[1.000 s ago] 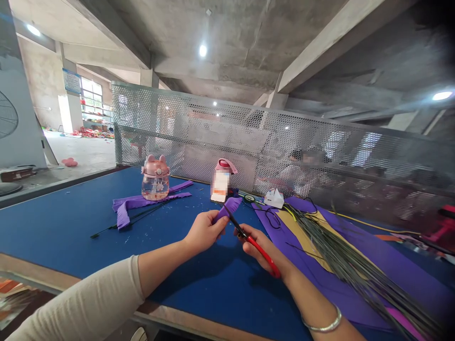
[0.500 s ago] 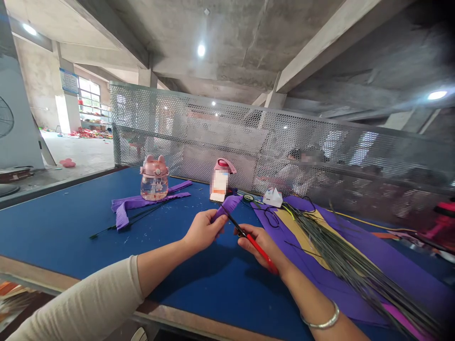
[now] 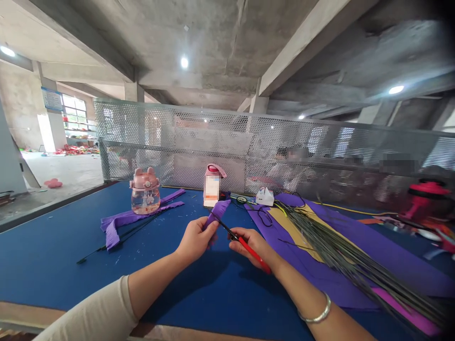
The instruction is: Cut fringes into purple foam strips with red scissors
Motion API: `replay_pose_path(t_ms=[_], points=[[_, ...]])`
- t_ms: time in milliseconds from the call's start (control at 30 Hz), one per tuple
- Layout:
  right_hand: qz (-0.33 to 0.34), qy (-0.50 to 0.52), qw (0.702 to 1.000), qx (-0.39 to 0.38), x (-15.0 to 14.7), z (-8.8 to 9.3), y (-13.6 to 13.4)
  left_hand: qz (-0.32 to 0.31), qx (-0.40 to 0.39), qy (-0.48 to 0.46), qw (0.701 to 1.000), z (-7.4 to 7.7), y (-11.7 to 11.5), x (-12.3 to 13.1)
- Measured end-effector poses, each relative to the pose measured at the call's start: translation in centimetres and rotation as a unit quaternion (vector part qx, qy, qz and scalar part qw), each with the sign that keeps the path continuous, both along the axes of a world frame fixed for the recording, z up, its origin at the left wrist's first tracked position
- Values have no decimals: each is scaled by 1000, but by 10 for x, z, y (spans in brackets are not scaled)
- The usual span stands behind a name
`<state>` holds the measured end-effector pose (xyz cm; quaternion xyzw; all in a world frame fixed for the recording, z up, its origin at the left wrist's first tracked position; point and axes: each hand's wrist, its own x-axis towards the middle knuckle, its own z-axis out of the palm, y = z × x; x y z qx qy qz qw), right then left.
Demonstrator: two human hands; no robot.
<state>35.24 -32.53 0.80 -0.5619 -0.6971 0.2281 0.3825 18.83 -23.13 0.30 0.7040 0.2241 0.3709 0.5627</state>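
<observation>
My left hand (image 3: 195, 238) is closed on a folded piece of purple crepe paper (image 3: 219, 210), held upright above the blue table (image 3: 53, 246). My right hand (image 3: 253, 244) grips red-handled scissors (image 3: 245, 244). Their dark blades point up and left and meet the lower edge of the purple paper. Both hands hover over the middle of the table, close together.
A pink bear-lidded bottle (image 3: 144, 191) stands on purple paper strips (image 3: 121, 220) at the back left, with dark wire stems beside. A second pink-capped bottle (image 3: 212, 185) stands behind my hands. Purple and yellow sheets (image 3: 355, 246) with a bundle of green wires (image 3: 341, 255) lie right. Perforated metal screen (image 3: 249, 142) behind.
The view has swung a little right and up, so everything sits further left in frame. My hands keep the same grip on paper and scissors, blades still at the paper.
</observation>
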Motion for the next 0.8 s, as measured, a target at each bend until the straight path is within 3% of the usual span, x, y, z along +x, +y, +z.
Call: replay_pose_path(t_ms=[233, 433, 533, 633, 733, 800], points=[[8, -2, 1000, -3, 6, -4, 1, -4, -22, 5, 1000, -1, 3, 0], [22, 9, 1000, -15, 22, -4, 0, 70, -80, -75, 992, 3, 14, 0], [-33, 67, 997, 32, 25, -10, 5, 61, -106, -93, 988, 4, 14, -1], [-141, 149, 976, 77, 25, -18, 13, 15, -113, -79, 990, 2, 11, 1], [-218, 209, 951, 66, 26, -21, 20, -15, -83, -43, 995, -4, 11, 4], [-217, 206, 954, 33, 29, -18, 22, -17, -51, -9, 999, -10, 16, 5]])
